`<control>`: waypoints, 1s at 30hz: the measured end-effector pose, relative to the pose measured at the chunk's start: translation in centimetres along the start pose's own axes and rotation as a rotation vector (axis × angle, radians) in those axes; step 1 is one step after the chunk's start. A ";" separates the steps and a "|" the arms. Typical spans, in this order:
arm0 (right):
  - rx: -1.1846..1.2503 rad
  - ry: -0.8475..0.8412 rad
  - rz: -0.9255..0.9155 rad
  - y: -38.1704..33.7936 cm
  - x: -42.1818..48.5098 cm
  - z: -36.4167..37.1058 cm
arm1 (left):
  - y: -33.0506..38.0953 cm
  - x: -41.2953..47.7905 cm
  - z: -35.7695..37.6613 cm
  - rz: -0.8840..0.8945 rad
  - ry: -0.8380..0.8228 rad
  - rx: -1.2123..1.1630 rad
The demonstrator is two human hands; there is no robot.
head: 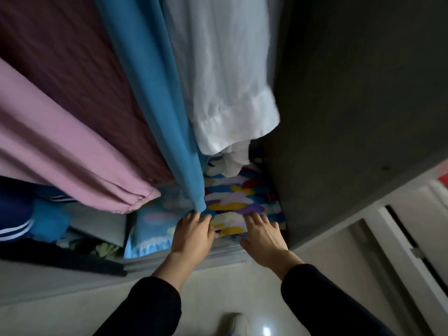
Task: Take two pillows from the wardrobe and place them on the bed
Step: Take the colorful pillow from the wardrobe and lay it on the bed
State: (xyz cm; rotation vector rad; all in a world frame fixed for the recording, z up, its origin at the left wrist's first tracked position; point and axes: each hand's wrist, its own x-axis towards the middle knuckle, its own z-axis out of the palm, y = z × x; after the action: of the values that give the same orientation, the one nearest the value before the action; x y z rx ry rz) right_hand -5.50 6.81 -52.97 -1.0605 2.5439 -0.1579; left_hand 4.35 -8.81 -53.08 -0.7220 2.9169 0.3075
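Note:
A pillow with a bright multicoloured petal print [236,197] lies on the wardrobe floor under the hanging clothes. A second pillow, light blue with a frilled edge [152,229], lies to its left, partly hidden by a teal garment. My left hand [192,235] rests on the front left edge of the patterned pillow, fingers spread. My right hand [263,235] presses on its front right edge, fingers spread too. Neither hand has closed around the pillow.
Hanging clothes fill the wardrobe: pink [68,151], dark maroon [72,59], teal [155,98] and white [228,76]. The dark wardrobe side wall [351,105] stands at the right. Navy striped clothing [17,214] lies at the left. Pale floor [230,287] is below, with my foot [236,323].

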 end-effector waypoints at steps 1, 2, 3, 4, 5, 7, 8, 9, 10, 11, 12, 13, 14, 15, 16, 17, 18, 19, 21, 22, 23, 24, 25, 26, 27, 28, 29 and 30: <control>-0.006 0.009 0.005 0.1 1.8 1.8 | -1.2 1.4 1.9 0.010 0.005 0.007; -0.016 0.017 0.005 0.3 3.5 3.8 | -2.3 2.7 4.1 0.017 0.004 0.010; -0.026 0.026 0.007 0.5 5.2 5.9 | -3.4 4.1 6.4 0.028 -0.001 0.013; -0.024 0.039 0.017 0.7 7.0 8.3 | -4.8 5.5 8.7 0.045 -0.010 0.020; -0.014 0.050 0.032 0.9 8.8 10.6 | -6.1 7.0 11.1 0.057 -0.017 0.026; 0.000 0.064 0.042 1.4 12.2 15.4 | -8.7 9.8 15.7 0.052 -0.013 0.019; 0.006 0.072 0.046 1.7 13.9 17.7 | -9.8 11.2 17.9 0.057 0.005 0.018; 0.013 0.087 0.047 2.1 15.5 19.9 | -10.8 12.5 20.0 0.068 0.032 0.019; 0.018 0.109 0.042 2.4 17.1 21.8 | -11.7 13.9 21.9 0.073 0.059 0.021; 0.017 0.137 0.030 2.8 18.8 23.6 | -12.6 15.2 23.7 0.075 0.079 0.038; 0.015 0.164 0.012 3.1 20.4 25.1 | -13.5 16.6 25.3 0.072 0.094 0.063; 0.017 0.188 -0.007 3.5 21.8 26.4 | -14.3 17.9 26.8 0.062 0.102 0.084; 0.021 0.208 -0.023 3.9 23.0 27.6 | -15.0 19.0 28.1 0.050 0.108 0.091; 0.022 0.232 -0.035 4.3 24.0 28.6 | -15.6 20.0 29.2 0.036 0.121 0.087; 0.018 0.258 -0.043 4.7 24.9 29.3 | -16.0 20.9 30.0 0.029 0.140 0.080; 0.007 0.282 -0.050 5.1 25.5 29.9 | -16.3 21.6 30.7 0.025 0.165 0.069; -0.009 0.297 -0.060 5.4 26.1 30.4 | -16.5 22.1 31.3 0.022 0.191 0.055; -0.024 0.305 -0.070 5.7 26.8 30.8 | -16.9 22.5 31.9 0.021 0.211 0.043; -0.027 0.308 -0.083 6.0 28.1 31.0 | -17.7 23.0 33.0 0.032 0.239 0.011; -0.013 0.301 -0.082 6.0 28.8 31.1 | -18.3 23.2 33.4 0.043 0.256 -0.013; -0.001 0.287 -0.079 5.9 29.6 31.1 | -18.9 23.4 33.8 0.052 0.272 -0.034; 0.004 0.270 -0.078 5.7 30.3 31.1 | -19.6 23.6 34.1 0.056 0.279 -0.045; 0.000 0.249 -0.076 5.5 31.0 31.2 | -20.4 23.9 34.4 0.051 0.275 -0.045; -0.010 0.220 -0.071 5.4 31.7 31.3 | -21.0 24.1 34.8 0.034 0.254 -0.036; -0.025 0.182 -0.062 5.3 32.3 31.4 | -21.7 24.4 35.2 0.022 0.223 -0.024; -0.044 0.143 -0.055 5.2 32.9 31.4 | -22.4 24.7 35.5 0.021 0.190 -0.019; -0.065 0.115 -0.053 5.2 33.4 31.4 | -23.0 25.0 35.8 0.023 0.158 -0.035; -0.085 0.101 -0.059 5.2 33.8 31.4 | -23.5 25.3 36.0 0.027 0.124 -0.058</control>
State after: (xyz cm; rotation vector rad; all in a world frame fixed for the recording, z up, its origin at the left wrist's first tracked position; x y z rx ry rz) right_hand -18.58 -11.95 -93.36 -1.1883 2.6313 -0.1221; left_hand -4.28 -32.40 -96.14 -0.7358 3.0479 0.3637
